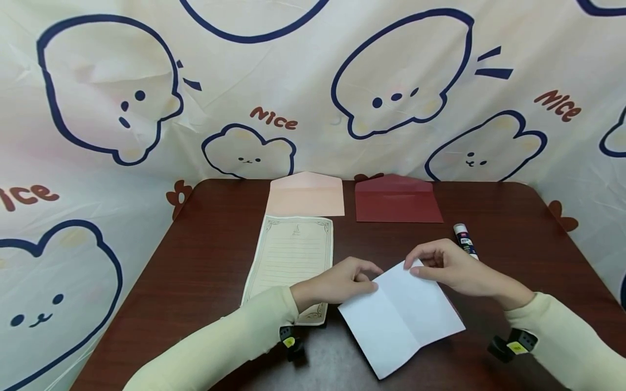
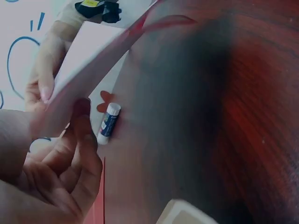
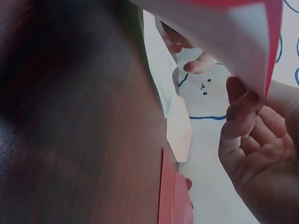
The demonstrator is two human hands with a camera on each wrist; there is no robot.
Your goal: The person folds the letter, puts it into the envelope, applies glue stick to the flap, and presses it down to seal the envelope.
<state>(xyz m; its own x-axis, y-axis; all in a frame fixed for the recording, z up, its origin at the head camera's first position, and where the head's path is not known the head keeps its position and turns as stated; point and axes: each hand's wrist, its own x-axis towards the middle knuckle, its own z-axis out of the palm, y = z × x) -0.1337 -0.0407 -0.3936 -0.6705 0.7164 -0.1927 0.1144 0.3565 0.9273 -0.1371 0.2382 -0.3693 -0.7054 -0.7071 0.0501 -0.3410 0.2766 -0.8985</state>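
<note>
Backdrop (image 1: 313, 76): bear-printed cloth
Desk (image 1: 205, 244): dark brown, wood-grained
Peach envelope (image 1: 305, 201): at the desk's far edge
Red envelope (image 1: 398, 206): just right of the peach one
Lined sheet (image 1: 293, 252): ornately bordered
Glue stick (image 1: 465, 240): near the red envelope

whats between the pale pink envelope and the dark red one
In the head view, a bare strip of table separates the pink envelope from the red envelope.
</note>
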